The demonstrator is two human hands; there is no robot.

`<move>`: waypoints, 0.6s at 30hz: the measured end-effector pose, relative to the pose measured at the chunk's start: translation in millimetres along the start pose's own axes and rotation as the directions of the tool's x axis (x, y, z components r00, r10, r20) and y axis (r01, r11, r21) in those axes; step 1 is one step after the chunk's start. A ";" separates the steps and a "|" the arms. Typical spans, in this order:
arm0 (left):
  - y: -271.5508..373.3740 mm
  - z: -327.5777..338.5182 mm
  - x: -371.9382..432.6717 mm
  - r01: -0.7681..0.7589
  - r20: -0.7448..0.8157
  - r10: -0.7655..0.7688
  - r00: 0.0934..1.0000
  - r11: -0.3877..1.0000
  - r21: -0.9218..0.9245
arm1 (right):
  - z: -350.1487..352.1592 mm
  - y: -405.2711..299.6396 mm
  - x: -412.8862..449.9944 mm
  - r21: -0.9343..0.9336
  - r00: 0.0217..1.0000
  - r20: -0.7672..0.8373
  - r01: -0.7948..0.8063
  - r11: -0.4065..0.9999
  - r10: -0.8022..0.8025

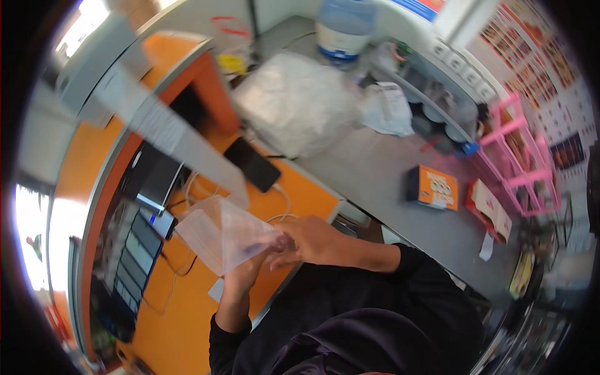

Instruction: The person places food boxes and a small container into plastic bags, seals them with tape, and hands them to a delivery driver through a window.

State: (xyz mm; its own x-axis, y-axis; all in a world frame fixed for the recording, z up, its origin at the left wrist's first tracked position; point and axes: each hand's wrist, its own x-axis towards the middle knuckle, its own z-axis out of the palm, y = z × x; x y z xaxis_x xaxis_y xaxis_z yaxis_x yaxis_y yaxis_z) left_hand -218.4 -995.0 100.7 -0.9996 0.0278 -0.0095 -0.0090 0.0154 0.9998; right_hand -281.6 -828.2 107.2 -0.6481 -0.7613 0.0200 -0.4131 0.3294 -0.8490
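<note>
A translucent plastic bag (211, 234) spreads out in front of me above the orange desk (187, 300). My left hand (248, 269) is partly behind the bag, with its fingers at the bag's gathered end. There my right hand (300, 241) meets it, its fingers curled against the same end. The two hands are close together, and the blur hides which fingers pinch the film. Just beyond the bag, a long paper receipt strip (187, 140) hangs down from a grey printer (98, 61). A dark smartphone (253, 164) lies on the desk with a white cable plugged in.
A tablet (138, 258) and another phone (164, 224) stand at the left under the orange counter. Behind the desk a large white plastic sack (300, 103) lies near a water jug (346, 28). An orange box (433, 187) and pink rack (520, 154) are on the grey table to the right.
</note>
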 end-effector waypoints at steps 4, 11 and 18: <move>-22.0 52.7 40.6 0.065 -0.022 -0.072 0.997 0.966 -0.250 | -28.5 30.5 -40.1 -0.156 0.972 -0.226 0.022 0.988 -0.057; -13.5 60.1 72.6 0.248 0.142 -0.210 0.967 0.900 -0.358 | -134.2 82.5 -137.3 -0.343 0.876 -0.461 -0.322 0.882 0.140; -9.8 125.1 83.4 0.027 -0.089 -0.023 0.996 0.999 0.036 | -141.1 79.7 -113.4 -0.415 0.812 -0.575 -0.188 0.890 -0.096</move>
State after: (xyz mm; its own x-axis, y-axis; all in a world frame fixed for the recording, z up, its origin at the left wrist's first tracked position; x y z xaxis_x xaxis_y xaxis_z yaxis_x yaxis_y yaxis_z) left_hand -298.2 -867.8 88.2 -0.9976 -0.0611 -0.0314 -0.0346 0.0521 0.9980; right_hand -331.3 -636.8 111.8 -0.8546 -0.3289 0.4018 -0.5113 0.6682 -0.5405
